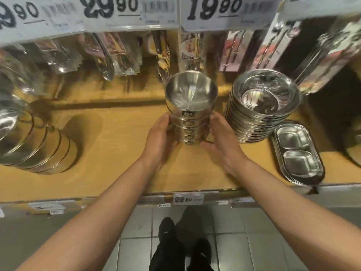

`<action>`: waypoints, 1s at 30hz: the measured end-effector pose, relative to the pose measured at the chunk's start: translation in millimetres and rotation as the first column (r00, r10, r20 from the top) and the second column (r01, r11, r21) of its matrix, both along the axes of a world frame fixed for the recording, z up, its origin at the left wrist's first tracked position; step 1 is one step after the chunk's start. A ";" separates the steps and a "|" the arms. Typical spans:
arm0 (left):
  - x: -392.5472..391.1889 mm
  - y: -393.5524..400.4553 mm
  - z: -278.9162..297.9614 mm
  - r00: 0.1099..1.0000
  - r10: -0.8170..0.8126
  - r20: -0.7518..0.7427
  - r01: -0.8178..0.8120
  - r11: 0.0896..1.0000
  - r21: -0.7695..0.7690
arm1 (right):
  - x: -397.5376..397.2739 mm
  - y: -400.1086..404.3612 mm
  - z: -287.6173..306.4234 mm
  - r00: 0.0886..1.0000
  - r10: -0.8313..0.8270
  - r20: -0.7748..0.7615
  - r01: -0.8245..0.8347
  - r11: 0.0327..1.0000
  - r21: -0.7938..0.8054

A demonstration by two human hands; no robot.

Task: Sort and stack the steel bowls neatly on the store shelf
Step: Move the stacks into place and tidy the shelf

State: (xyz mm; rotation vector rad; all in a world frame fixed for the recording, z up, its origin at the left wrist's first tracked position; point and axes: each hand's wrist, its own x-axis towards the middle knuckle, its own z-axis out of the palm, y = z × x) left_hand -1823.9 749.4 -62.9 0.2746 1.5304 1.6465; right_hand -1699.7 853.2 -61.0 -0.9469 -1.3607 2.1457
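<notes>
Steel bowl stack (190, 122), nested, empty | left hand (160, 137), right hand (222, 141): fingers clasping its sides

We are in a shop. Big price tags (109, 8) hang above us, a small price label (188, 199) sits on the wooden shelf (117, 153), and packed goods (109, 53) hang in rows.

Both hands' grip (190, 133) clasps the bowl stack (190, 106) on the shelf (117, 145)
</notes>
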 end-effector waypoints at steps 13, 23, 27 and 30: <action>-18.3 -6.5 1.0 0.997 0.025 -0.070 -0.028 0.999 -0.041 | -27.5 -2.0 7.6 0.990 0.023 0.141 -0.028 0.999 0.030; -27.3 -21.9 2.9 0.998 0.026 -0.060 -0.030 0.998 -0.063 | -31.2 -10.3 8.1 0.994 0.022 0.111 -0.024 0.999 0.020; -25.8 -47.0 8.7 0.991 0.133 0.000 -0.133 0.987 -0.091 | -10.8 -24.3 10.0 0.974 -0.016 0.225 0.000 0.997 0.073; -19.7 -83.0 8.7 0.971 0.235 0.047 -0.227 0.966 -0.126 | 7.7 -45.4 8.9 0.944 0.022 0.329 -0.073 0.987 0.144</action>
